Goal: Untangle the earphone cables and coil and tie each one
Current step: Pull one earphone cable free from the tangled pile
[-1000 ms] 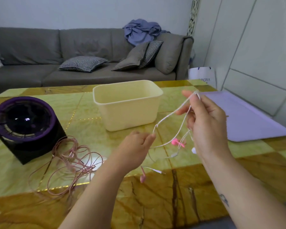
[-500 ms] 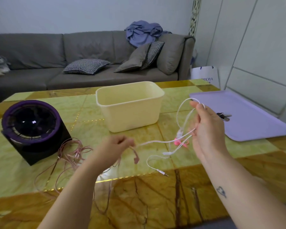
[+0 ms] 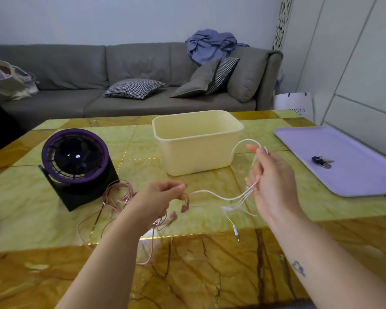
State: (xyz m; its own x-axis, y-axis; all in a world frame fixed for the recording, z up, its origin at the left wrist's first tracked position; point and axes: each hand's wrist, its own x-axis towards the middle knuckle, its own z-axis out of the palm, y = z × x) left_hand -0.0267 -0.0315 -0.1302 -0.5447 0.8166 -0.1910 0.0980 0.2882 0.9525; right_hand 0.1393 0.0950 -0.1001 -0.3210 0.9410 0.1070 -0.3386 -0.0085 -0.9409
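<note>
My right hand (image 3: pixel 270 181) is shut on the white earphone cable (image 3: pixel 216 196), held above the table. A loop of it arcs over my fingers and several strands trail down left, with the plug (image 3: pixel 236 235) lying on the table. My left hand (image 3: pixel 158 198) pinches the pink earphone cable (image 3: pixel 118 197) near its earbuds (image 3: pixel 184 207), which dangle just under my fingers. The rest of the pink cable lies in a loose tangle on the table between my left forearm and the fan.
A cream plastic tub (image 3: pixel 196 141) stands behind my hands. A black and purple fan (image 3: pixel 76 161) sits at the left. A lilac tray (image 3: pixel 343 161) with keys (image 3: pixel 321 161) lies at the right. A grey sofa (image 3: pixel 98 74) runs behind the marble table (image 3: pixel 210 275).
My left hand has moved left and away from the white cable, taking the pink earbuds with it. My right hand has dropped lower with the white cable, whose strands now hang free.
</note>
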